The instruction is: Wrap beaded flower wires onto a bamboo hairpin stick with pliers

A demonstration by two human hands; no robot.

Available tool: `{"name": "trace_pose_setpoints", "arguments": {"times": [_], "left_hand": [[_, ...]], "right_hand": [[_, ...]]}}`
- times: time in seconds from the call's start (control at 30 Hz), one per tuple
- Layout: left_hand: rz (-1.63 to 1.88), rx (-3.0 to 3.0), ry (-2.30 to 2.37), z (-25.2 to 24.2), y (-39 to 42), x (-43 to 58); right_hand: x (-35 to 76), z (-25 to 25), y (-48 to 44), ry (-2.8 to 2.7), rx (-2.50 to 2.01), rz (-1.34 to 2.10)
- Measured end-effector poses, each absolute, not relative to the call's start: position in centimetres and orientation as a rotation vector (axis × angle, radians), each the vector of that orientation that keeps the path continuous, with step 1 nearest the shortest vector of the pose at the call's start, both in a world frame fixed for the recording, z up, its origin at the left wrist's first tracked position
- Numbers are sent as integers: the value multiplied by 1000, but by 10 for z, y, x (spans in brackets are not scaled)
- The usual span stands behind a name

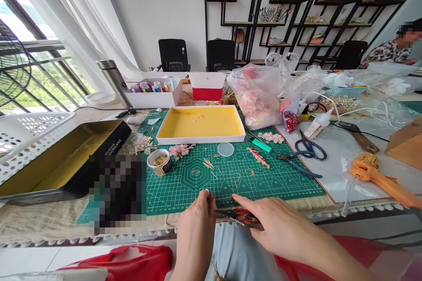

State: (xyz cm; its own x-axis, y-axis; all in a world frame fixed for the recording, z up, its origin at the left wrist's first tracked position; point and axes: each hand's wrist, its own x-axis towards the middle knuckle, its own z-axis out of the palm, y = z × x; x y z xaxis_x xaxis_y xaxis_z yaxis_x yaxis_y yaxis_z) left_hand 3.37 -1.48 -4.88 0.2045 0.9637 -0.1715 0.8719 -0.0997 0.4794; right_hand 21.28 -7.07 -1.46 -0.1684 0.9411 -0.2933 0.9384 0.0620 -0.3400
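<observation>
At the front edge of the green cutting mat (178, 199), my left hand (196, 219) is closed in a pinch; what its fingers hold is hidden. My right hand (280, 224) grips red-handled pliers (242, 216), whose jaws point left toward the left hand. Its index finger is stretched out over the mat. Just beyond the hands lie a short piece of gold chain (238, 181) and several gold pins (208, 163). Farther left stands a small round tub (160, 162) of gold-coloured bits, beside pink flowers (180, 151).
A white tray with a yellow inside (201, 139) stands behind. On the right lie blue-handled pliers (305, 169), scissors (310, 149), a glue bottle (318, 124) and an orange glue gun (372, 175). A black box (112, 140) is at left; a person (389, 48) sits far right.
</observation>
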Motion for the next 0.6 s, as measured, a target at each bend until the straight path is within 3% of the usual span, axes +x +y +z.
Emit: {"name": "trace_pose_setpoints", "arguments": {"times": [0.6], "left_hand": [[256,2044,1680,-46,-15,33]], "right_hand": [[209,-23,-82,-2035,-2031,835]]}}
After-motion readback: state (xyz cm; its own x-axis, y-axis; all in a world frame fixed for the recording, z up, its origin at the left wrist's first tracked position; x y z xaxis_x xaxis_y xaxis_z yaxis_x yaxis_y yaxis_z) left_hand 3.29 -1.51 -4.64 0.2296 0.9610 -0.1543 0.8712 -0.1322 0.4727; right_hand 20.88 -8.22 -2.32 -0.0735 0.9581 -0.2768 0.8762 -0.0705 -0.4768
